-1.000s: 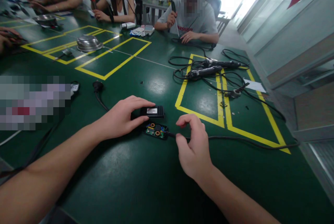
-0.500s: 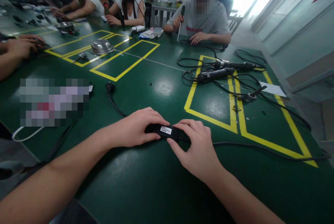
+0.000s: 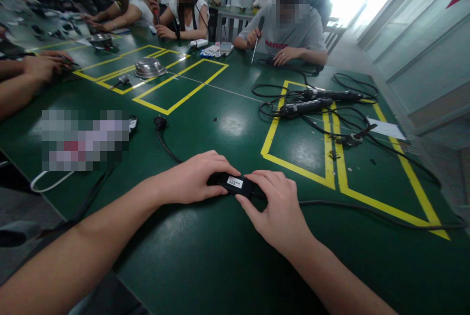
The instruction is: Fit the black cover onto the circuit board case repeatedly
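A small black in-line cord box (image 3: 235, 183) with a white printed label lies low over the green table (image 3: 191, 251). My left hand (image 3: 198, 178) is closed around its left end, thumb in front and fingers behind. At its right end my right hand (image 3: 273, 202) grips with thumb and fingers, covering that end. From the left side a black cord (image 3: 169, 152) runs to a black plug (image 3: 160, 123) on the table. Another black cord (image 3: 341, 203) leads away to the right from under my right hand.
Two black electric screwdrivers (image 3: 306, 107) with tangled cords lie at right within yellow tape lines (image 3: 299, 172). A metal bowl-shaped part (image 3: 150, 67) stands farther left. A blurred-out item (image 3: 86, 141) sits at left. Across the table a person (image 3: 282, 31) holds a screwdriver (image 3: 257, 38).
The whole view has shifted slightly, so the surroundings appear a little farther right and lower. Both hands keep the same grip on the cord box.
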`<state>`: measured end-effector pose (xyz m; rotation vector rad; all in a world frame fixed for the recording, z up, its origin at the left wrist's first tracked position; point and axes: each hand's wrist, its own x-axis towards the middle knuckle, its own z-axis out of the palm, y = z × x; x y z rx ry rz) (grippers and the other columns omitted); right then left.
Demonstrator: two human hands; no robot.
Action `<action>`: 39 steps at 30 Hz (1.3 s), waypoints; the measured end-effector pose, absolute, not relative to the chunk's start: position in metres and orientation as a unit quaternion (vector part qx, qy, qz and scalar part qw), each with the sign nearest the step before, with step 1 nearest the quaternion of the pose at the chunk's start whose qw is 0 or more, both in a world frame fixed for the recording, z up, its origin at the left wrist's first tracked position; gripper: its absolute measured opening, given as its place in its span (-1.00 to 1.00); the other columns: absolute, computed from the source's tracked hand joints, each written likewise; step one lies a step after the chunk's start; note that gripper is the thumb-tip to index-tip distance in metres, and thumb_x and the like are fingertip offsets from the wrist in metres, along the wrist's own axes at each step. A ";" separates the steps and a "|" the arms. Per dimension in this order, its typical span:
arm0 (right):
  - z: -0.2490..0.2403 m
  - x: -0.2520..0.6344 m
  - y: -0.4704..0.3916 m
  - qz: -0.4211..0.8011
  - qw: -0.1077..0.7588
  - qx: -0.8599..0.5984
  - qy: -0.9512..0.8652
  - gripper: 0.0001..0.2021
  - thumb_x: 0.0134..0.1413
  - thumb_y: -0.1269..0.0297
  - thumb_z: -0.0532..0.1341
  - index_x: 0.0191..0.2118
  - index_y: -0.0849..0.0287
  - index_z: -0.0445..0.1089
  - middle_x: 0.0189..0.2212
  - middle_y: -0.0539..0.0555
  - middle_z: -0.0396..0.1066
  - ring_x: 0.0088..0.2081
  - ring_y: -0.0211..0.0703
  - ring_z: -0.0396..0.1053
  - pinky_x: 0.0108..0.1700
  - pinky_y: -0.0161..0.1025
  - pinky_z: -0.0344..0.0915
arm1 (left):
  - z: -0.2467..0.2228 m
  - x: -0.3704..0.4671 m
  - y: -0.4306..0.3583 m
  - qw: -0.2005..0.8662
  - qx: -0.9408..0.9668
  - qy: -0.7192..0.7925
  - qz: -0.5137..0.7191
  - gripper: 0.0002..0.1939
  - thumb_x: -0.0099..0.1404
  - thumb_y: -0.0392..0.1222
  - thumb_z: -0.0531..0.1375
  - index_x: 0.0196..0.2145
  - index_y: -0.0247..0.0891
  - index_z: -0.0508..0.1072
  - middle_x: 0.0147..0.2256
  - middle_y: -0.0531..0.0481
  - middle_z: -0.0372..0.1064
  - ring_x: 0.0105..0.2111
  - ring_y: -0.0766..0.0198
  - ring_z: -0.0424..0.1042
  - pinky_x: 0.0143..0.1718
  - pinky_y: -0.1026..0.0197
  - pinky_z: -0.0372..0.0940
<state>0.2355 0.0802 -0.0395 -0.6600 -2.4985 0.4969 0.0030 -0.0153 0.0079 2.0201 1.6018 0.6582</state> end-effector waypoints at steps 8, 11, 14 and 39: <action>-0.039 0.236 0.080 0.196 0.268 -0.275 -0.902 -0.61 0.32 0.10 0.24 0.16 0.16 0.35 -0.14 0.19 0.51 -0.15 0.09 0.43 -0.10 0.00 0.28 | -0.002 -0.004 -0.010 0.222 0.649 0.655 0.317 -0.51 0.42 -0.09 0.32 0.25 -0.16 0.45 0.07 -0.12 0.59 -0.03 0.08 0.57 0.05 0.01 0.46; -0.038 0.235 0.080 0.192 0.265 -0.284 -0.901 -0.84 0.36 0.21 0.14 -0.06 0.14 0.37 -0.30 0.10 0.44 -0.28 -0.02 0.38 -0.21 -0.08 0.21 | -0.010 -0.008 -0.006 0.133 0.631 0.712 0.279 -0.62 0.41 -0.12 0.30 0.14 -0.22 0.47 0.04 -0.17 0.57 0.00 0.00 0.52 0.12 -0.12 0.44; -0.038 0.234 0.080 0.178 0.258 -0.263 -0.912 -0.88 0.37 0.30 0.09 -0.24 0.10 0.33 -0.40 0.05 0.38 -0.35 -0.06 0.35 -0.27 -0.11 0.15 | -0.012 -0.012 -0.005 0.108 0.642 0.714 0.259 -0.71 0.42 -0.14 0.28 0.06 -0.21 0.47 0.08 -0.20 0.53 0.06 -0.04 0.49 0.16 -0.18 0.42; -0.035 0.237 0.078 0.206 0.335 -0.214 -0.894 -0.79 0.43 0.38 0.15 -0.28 0.14 0.48 -0.29 0.11 0.48 -0.35 -0.21 0.47 -0.36 -0.26 0.37 | 0.020 -0.008 -0.023 0.217 0.723 0.602 0.261 -0.86 0.44 -0.25 0.21 -0.26 -0.22 0.58 -0.22 -0.06 0.57 -0.23 0.21 0.54 -0.17 0.19 0.37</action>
